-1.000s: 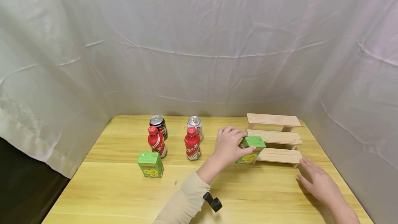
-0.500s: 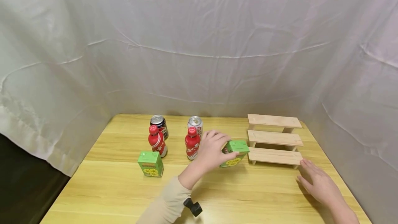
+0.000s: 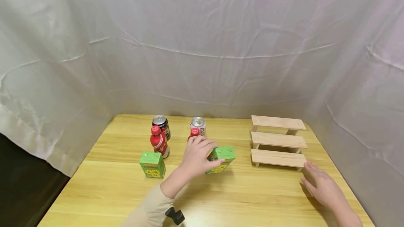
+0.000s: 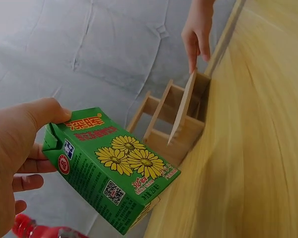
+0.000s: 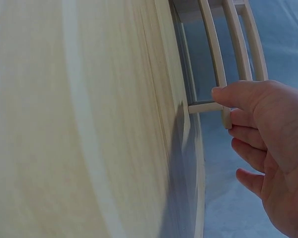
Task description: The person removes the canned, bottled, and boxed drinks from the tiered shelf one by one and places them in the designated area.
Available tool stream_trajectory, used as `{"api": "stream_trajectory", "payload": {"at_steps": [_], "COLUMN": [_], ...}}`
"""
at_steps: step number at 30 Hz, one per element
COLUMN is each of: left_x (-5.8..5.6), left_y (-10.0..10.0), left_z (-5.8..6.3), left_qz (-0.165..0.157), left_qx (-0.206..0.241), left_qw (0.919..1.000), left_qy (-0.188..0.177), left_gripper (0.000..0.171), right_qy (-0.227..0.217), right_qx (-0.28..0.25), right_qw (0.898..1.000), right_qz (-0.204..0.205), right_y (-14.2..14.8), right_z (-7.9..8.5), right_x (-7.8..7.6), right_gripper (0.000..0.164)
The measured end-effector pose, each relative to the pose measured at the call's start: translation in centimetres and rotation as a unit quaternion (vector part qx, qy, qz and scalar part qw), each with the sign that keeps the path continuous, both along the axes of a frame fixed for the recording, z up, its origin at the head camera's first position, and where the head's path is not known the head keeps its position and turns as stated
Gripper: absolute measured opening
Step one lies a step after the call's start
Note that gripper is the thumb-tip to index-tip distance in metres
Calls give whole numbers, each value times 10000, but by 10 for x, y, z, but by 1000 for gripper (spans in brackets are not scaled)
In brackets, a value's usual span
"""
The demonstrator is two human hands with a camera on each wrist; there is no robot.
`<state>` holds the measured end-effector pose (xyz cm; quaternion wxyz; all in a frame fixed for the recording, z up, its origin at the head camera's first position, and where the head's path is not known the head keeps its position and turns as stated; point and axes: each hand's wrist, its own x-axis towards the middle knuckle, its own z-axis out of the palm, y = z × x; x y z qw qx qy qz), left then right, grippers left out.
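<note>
My left hand grips a green drink carton with yellow flowers, its thumb on the near face. In the left wrist view the carton is tilted and off the table, with the thumb over one end. Right behind this hand, a red bottle shows only its cap and shoulder. My right hand touches the right end of the lowest step of a three-step wooden rack, its fingers fairly straight. In the right wrist view, thumb and fingers lie around that step's end.
Another green carton stands on the left of the wooden table. Behind it are a second red bottle and a dark can. A silver-white can is farther back. Grey cloth encloses the table.
My left hand has carried the green drink carton leftward, away from the rack's lowest step, and now partly covers the red bottle. My right hand has stayed at the rack.
</note>
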<state>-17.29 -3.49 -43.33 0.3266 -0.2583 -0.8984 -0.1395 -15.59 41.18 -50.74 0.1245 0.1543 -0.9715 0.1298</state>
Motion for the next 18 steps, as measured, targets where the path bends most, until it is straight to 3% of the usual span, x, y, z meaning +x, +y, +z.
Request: {"api": "stream_trajectory", "payload": {"at_steps": [11, 18], "left_x": [10, 11], "left_y": [-24, -39], "left_z": [-9, -17], "left_qz": [-49, -315], "left_qx": [0, -92], "left_qw": [9997, 9994], "left_qy": [-239, -112], "left_gripper": [50, 50], "right_qy": [59, 61], "right_qx": [-17, 35], "right_qw": [10000, 10000], "right_qz": [-21, 9], "right_y": [0, 0], "right_z": [-1, 0], "right_x": [0, -2], "right_gripper": [62, 62]}}
